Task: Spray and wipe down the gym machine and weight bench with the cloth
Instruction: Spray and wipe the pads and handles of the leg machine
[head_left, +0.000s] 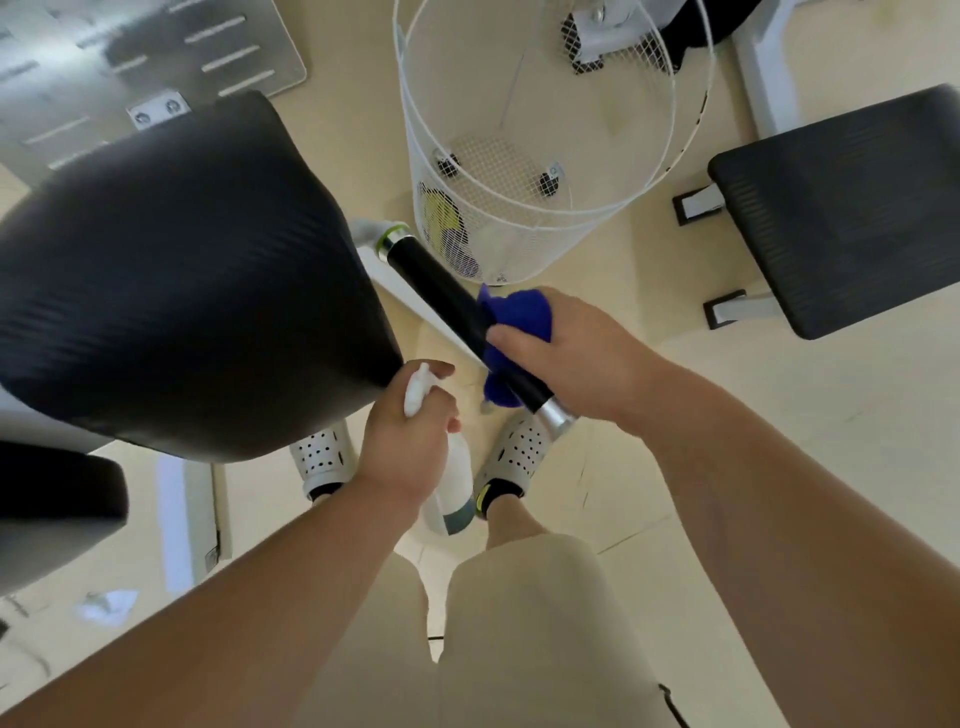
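Note:
My right hand (571, 353) grips a blue cloth (522, 312) wrapped around the black handle bar (441, 288) of the gym machine, near its silver end cap (556, 415). My left hand (408, 441) holds a white spray bottle (452, 486), nozzle pointing up toward the handle. The machine's large black padded seat (182, 280) fills the left of the view. A black weight bench pad (852, 208) lies at the right.
A white wire mesh basket (540, 130) on castors stands just beyond the handle, with something yellow and blue inside. A metal footplate (130, 57) sits at top left. My feet in white perforated shoes (519, 447) stand on the beige floor under the handle.

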